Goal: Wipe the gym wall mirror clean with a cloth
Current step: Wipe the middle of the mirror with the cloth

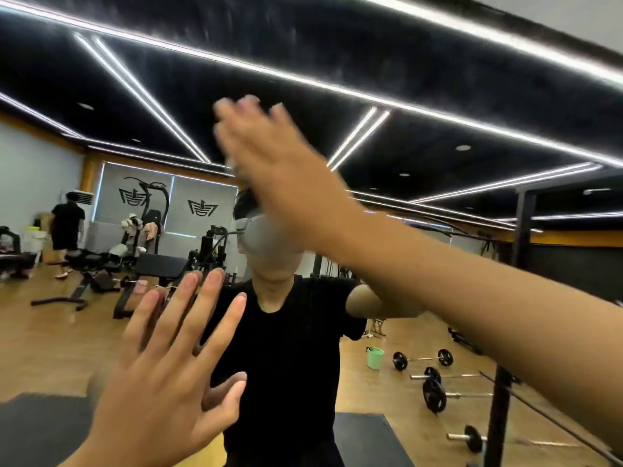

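Large gym wall mirror [421, 139] fills frame: likely rigid, slick, fragile glass; press evenly, nothing to grip. Right hand [269, 170], upper centre, blurred, fingers straight, flat over pale soft cloth [232, 165], mostly hidden. Left hand [168, 358], lower left, spread.

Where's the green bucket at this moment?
Head view, lower right: reflected in the mirror, the green bucket stands on the wooden floor, just left of the nearest barbell and right of the person's black shirt.

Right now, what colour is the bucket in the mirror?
The bucket is light green; head view.
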The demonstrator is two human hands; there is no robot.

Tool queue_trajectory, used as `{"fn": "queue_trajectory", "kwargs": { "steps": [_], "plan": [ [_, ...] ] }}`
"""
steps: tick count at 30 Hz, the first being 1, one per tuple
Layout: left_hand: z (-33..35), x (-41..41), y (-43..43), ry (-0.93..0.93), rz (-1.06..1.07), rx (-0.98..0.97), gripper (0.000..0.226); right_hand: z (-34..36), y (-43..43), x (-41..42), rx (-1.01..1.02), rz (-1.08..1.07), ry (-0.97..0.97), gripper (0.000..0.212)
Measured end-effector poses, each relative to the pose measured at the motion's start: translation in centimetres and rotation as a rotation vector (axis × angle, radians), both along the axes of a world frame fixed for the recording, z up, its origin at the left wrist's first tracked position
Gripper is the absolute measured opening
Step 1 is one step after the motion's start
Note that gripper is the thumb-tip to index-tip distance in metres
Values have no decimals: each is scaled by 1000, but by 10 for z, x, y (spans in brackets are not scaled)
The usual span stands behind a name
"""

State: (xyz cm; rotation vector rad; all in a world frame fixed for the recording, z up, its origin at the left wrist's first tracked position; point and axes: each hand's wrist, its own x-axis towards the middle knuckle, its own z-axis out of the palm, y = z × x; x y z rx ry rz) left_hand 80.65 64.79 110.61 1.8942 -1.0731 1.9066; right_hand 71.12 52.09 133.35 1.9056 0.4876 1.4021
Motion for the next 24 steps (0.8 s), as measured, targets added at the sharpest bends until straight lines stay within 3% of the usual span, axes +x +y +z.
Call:
{"fn": "queue_trajectory", "kwargs": {
  "steps": [5, 9, 14, 17, 19, 21, 24],
  "plan": [
    [2, 0, 4, 14, -2, 12, 87, -47, -4, -13, -330, -210, 266, 63],
    [3, -2, 4, 7, 4, 5, 87, -36, -75, -57, -254, -166, 198, 67],
    [2, 0, 2, 19, -16, 10, 89, -77, -164, -123, 50, -166, 18, 52],
    [0, -2, -2, 40, -17, 5, 88, -137, -177, -132, 431, -88, -106, 49],
    [0, -3, 0, 52, -13, 13, 86, -175, -154, -113, 661, -67, -164, 60],
    [1, -5, 1, 86, -30, 23, 83, -206, -114, -83, 759, -18, -231, 64],
    [0, -6, 3, 124, -56, 30, 82, -224, -40, -37, 901, 191, -302, 53]
  ]
}}
